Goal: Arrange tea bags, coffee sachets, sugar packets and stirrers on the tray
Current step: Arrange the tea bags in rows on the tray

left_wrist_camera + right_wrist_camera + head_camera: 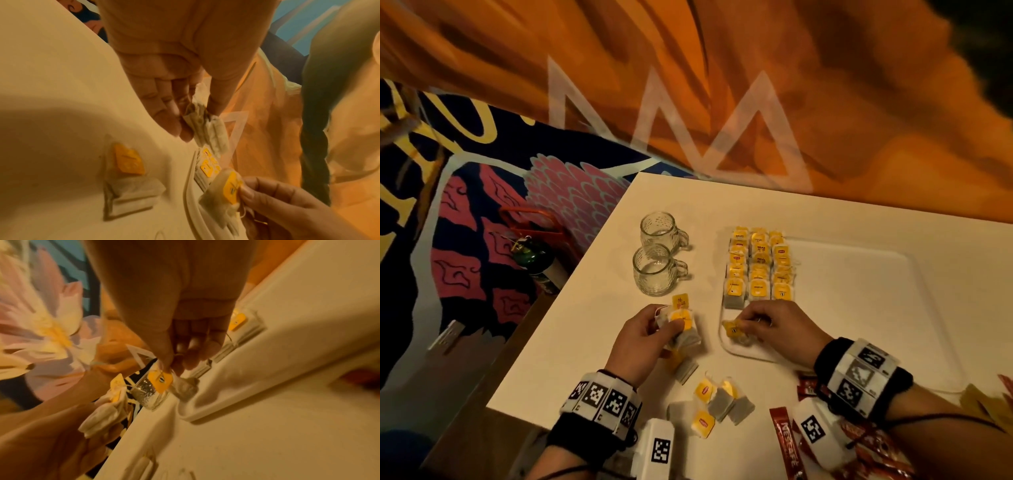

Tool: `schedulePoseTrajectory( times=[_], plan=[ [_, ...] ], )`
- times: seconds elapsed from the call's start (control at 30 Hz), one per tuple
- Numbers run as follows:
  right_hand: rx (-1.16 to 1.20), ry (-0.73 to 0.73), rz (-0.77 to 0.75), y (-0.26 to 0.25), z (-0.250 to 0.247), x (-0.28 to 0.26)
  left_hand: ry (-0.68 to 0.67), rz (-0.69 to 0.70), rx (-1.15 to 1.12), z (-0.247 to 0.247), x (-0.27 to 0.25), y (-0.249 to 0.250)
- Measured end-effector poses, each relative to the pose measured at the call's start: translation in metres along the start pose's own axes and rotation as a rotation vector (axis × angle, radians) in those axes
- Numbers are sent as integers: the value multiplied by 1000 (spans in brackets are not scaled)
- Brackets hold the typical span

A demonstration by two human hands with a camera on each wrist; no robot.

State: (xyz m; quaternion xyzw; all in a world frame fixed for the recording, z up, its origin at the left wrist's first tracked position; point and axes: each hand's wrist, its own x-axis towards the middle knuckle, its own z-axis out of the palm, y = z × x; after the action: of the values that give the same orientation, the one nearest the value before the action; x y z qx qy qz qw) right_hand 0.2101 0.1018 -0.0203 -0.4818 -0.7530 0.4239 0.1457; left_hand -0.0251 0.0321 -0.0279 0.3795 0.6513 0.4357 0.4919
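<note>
A white tray (859, 308) lies on the white table, with rows of yellow-tagged tea bags (758, 267) filling its left part. My right hand (748, 325) pinches one tea bag (736, 331) just over the tray's near-left corner. The right wrist view shows thumb and finger on its yellow tag (161, 381), with the bag (185, 389) hanging below. My left hand (671, 327) grips a small stack of tea bags (685, 330) left of the tray, also visible in the left wrist view as a stack (205, 128).
Two glass mugs (661, 229) (655, 270) stand left of the tray. Loose tea bags (717, 401) lie near the table's front edge, with red coffee sachets (787, 442) under my right wrist. The table's left edge drops to a patterned floor with a green bottle (534, 257).
</note>
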Motion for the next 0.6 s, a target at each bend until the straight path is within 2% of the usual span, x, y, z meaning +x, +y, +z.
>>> schedulePoseTrajectory(
  times=[0.1, 0.27, 0.6],
  plan=[
    [-9, 13, 79, 4, 3, 15, -19, -7, 13, 2, 11, 0],
    [-66, 195, 149, 5, 1, 35, -51, -25, 9, 5, 25, 0],
    [-30, 282, 263, 9, 2, 57, -137, -98, -77, 13, 50, 4]
  ],
)
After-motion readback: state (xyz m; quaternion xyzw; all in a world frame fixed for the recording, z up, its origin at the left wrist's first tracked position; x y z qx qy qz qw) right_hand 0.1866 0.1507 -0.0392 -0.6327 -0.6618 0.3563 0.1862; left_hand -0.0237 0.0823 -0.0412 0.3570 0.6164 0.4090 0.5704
